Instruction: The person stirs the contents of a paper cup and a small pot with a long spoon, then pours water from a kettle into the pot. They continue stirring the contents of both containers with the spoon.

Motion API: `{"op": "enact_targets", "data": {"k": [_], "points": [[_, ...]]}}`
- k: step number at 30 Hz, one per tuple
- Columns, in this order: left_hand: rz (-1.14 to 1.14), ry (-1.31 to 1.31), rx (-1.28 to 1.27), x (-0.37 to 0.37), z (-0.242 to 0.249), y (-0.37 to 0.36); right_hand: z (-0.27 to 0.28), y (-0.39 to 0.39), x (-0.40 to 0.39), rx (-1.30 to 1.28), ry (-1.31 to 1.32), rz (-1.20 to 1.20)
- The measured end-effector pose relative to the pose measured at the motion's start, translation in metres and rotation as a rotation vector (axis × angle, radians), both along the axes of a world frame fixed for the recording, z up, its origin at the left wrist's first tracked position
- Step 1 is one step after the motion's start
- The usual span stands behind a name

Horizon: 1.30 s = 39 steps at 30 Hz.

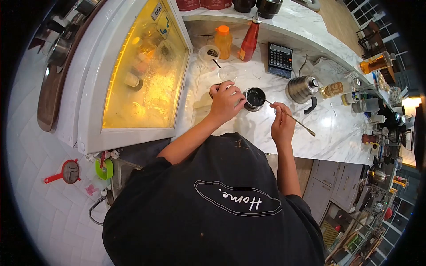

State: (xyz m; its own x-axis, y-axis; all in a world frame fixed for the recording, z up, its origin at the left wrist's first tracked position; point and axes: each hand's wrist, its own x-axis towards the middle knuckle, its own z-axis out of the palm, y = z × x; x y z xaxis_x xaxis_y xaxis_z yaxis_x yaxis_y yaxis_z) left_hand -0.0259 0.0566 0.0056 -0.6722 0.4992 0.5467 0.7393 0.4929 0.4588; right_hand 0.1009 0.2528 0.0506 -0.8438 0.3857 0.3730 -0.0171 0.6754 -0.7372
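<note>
A round metal cup (255, 99) with dark contents stands on the marble counter. Curled over its left side, my left hand (227, 101) has bent fingers against the cup's wall. A dark object (211, 91) shows partly at the far side of that hand; most of it is hidden. My right hand (282, 124) pinches a long thin stirring spoon (304, 127), whose upper end reaches the cup's right rim. Just beyond my left hand is a clear plastic cup or lid (228, 73).
Behind stand a plastic cup (209, 53), an orange-capped bottle (223, 43), a red bottle (250, 41) and a calculator (280, 60). A steel kettle (302, 89) is at right. The glass-front refrigerator (148, 66) borders the counter's left.
</note>
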Motion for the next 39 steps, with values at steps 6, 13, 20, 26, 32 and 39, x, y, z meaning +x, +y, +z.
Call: {"op": "enact_targets", "data": {"k": [6,13,20,26,32,39], "points": [[-0.026,-0.065,-0.008,-0.007,-0.002,0.0,0.006,-0.01,-0.009,0.042,-0.011,0.045],[-0.032,-0.093,-0.037,-0.006,0.0,-0.002,0.0,-0.002,-0.003,0.083,0.017,0.031],[-0.032,-0.116,-0.056,-0.006,0.0,-0.001,0.001,-0.006,-0.012,0.138,0.011,0.066],[-0.014,-0.162,-0.107,-0.005,0.004,-0.001,0.004,0.0,-0.001,0.16,0.022,0.077],[-0.018,-0.271,-0.148,-0.006,0.01,0.0,-0.002,-0.003,-0.01,0.116,0.018,0.087],[0.044,-0.466,-0.301,-0.007,0.031,0.004,0.001,-0.002,0.001,0.147,0.048,0.096]]}}
